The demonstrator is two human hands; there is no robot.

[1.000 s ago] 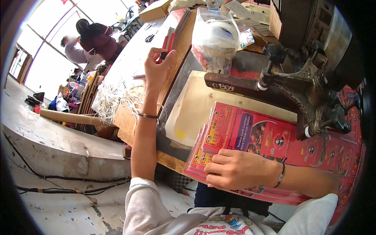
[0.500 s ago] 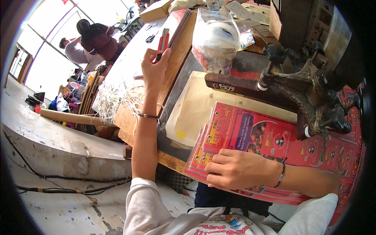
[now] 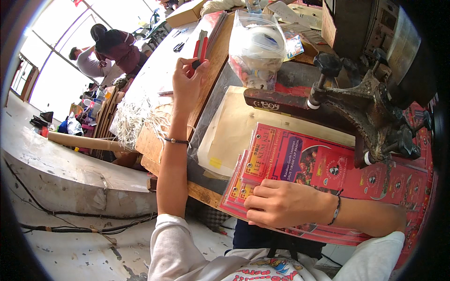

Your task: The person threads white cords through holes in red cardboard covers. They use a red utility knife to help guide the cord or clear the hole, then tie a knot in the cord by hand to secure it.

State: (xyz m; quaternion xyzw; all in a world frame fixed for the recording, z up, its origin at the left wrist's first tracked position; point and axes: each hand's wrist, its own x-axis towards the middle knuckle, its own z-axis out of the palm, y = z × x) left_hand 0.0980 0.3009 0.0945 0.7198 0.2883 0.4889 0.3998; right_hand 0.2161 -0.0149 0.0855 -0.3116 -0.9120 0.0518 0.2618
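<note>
My left hand (image 3: 188, 82) is closed round a red utility knife (image 3: 200, 49), held upright above the left part of the table; its thumb lies by the knife's black slider. Closer to me, my right hand (image 3: 276, 203) has its fingers curled at the near left part of a stack of red printed sheets (image 3: 311, 161). These sheets have metal eyelets along their left end, and their edges are slightly staggered. The fingertips are hidden, tucked under the hand. Behind the stack lies a cream sheet of card (image 3: 225, 126) with a yellow patch.
A black metal machine (image 3: 370, 100) with knobs overhangs the sheets on the right. Behind the card stands a clear plastic bag (image 3: 257, 51) of scraps. White strings (image 3: 140, 114) hang over the table's left side. Another person (image 3: 119, 49) is at the far left.
My left hand has shifted slightly, raising the utility knife a little and moving it to the right, so more of it shows. The right hand stays on the sheets.
</note>
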